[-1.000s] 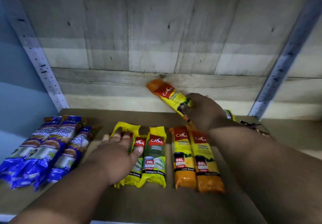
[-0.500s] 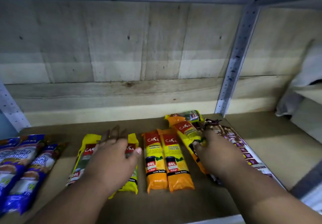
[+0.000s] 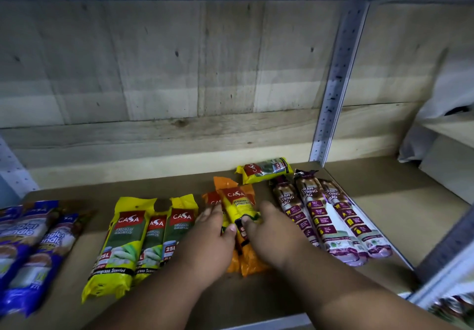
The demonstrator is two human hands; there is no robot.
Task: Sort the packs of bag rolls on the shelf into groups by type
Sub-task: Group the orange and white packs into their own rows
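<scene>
Right hand (image 3: pixel 272 229) is pinching the orange-topped pack (image 3: pixel 237 206) by its lower end, laying it over the two orange packs (image 3: pixel 246 260) so like sits with like. Left hand (image 3: pixel 213 237), fingers loosely bent, is steadying that pile, having shifted off the green-and-yellow packs (image 3: pixel 143 237). One stray 25L pack (image 3: pixel 265 170) is lying crosswise behind.

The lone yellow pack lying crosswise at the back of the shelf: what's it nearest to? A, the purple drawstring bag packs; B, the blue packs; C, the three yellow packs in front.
A: the lone yellow pack lies just behind the purple drawstring bag packs.
</scene>
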